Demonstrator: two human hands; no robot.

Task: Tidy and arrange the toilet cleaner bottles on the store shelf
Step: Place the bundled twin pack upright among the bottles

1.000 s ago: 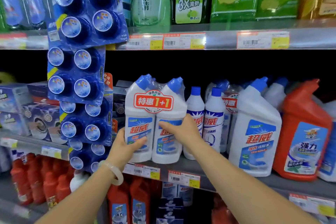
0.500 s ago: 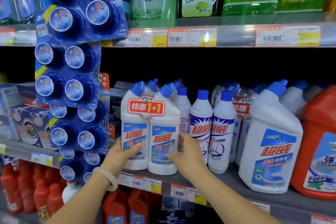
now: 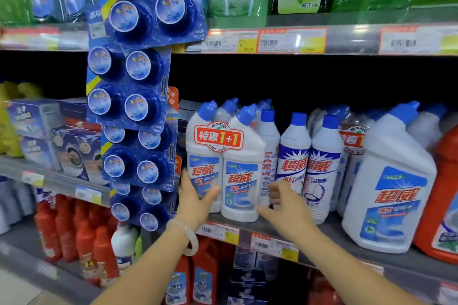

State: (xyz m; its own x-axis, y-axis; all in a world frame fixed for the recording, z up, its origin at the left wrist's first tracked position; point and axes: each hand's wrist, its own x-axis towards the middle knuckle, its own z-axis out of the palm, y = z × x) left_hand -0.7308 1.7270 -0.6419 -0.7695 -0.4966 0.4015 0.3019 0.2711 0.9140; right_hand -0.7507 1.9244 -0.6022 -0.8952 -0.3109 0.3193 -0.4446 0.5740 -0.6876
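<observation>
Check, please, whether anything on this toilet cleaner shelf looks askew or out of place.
The slim white bottle just right of the 1+1 twin pack is turned, showing its fine-print side label, while the two slim bottles on its right face forward. Nothing looks spilled or tipped.

A shop: price tags (image 3: 291, 41) (barcoded) along stocked shelves (image 3: 272, 228).
</observation>
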